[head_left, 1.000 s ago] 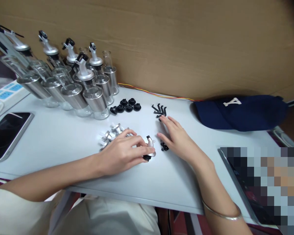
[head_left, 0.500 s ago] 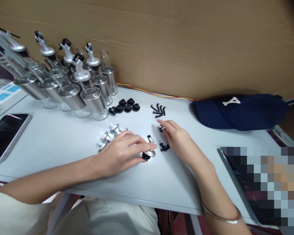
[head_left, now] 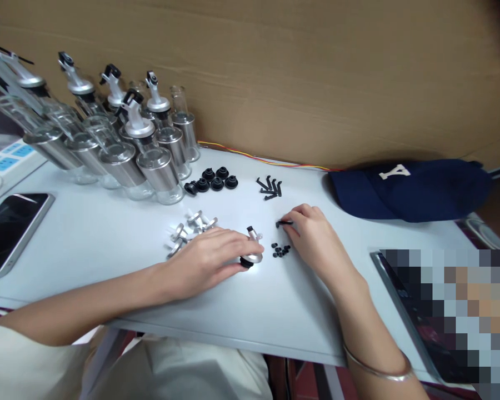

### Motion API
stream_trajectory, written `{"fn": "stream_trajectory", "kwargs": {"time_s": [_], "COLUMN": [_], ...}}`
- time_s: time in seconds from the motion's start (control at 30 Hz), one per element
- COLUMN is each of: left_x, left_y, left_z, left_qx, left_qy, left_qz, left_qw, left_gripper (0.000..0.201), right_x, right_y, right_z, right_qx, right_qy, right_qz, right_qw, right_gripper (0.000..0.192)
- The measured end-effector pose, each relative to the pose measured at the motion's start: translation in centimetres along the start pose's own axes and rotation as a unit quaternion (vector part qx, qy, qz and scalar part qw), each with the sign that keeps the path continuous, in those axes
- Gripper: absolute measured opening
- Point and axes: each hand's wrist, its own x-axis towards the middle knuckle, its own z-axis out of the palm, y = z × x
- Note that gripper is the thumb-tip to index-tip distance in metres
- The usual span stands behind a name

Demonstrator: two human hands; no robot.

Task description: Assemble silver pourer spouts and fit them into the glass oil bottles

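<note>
Fingers of the left hand (head_left: 210, 258) curled over a silver pourer cap (head_left: 251, 253) at frame centre, fingertips pressing its rim against the white table (head_left: 108, 233), black spout tip sticking up just past the index finger. Right hand (head_left: 316, 241) a little to the right, thumb and forefinger pinched on a small black lever piece (head_left: 284, 223) — held just above the tabletop, other fingers curled in. Between the two hands, slightly lower, a scatter of tiny black bits (head_left: 280, 250). Above that, toward upper centre, a loose bunch of black levers (head_left: 270, 188); left of those, a cluster of black rubber stoppers (head_left: 213, 181). Just behind the left hand, a heap of more silver caps (head_left: 188, 229). Upper left of the frame — rows of glass-and-steel bottles (head_left: 120, 144), several already capped. Far left, a phone (head_left: 10, 228) lying flat. Right of centre, a navy cap (head_left: 408, 189) against the cardboard wall.
</note>
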Motion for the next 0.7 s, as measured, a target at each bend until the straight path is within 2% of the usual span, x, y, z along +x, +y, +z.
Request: {"fn": "stream_trajectory", "kwargs": {"time_s": [0.13,0.27,0.37,0.57,0.7], "left_x": [0.0,-0.1,-0.2,-0.1,-0.1], "left_y": [-0.1,-0.2,-0.2,-0.2,-0.2], "left_z": [0.0,0.2,0.3,0.3,0.2], "left_qx": [0.021,0.045,0.038,0.005,0.009], "left_qy": [-0.017,-0.039,-0.029,-0.03,-0.046], "left_qz": [-0.001,-0.019,-0.017,-0.012,-0.007], "left_qw": [1.0,0.998,0.999,0.999,0.999], "left_gripper": [0.022,0.023,0.023,0.023,0.023], "right_x": [0.0,-0.2,-0.4,-1.0,-1.3], "right_y": [-0.4,-1.5,-2.6,-4.2,-4.6], "right_z": [-0.5,-1.3,-1.9,-2.0,-1.7], "right_qx": [0.02,0.189,0.265,0.273,0.296], "right_qy": [0.035,0.11,0.149,0.208,0.201], "right_qz": [0.008,0.006,-0.021,-0.067,-0.08], "right_qw": [0.999,0.976,0.953,0.937,0.93], "right_gripper": [0.016,0.01,0.008,0.008,0.007]}}
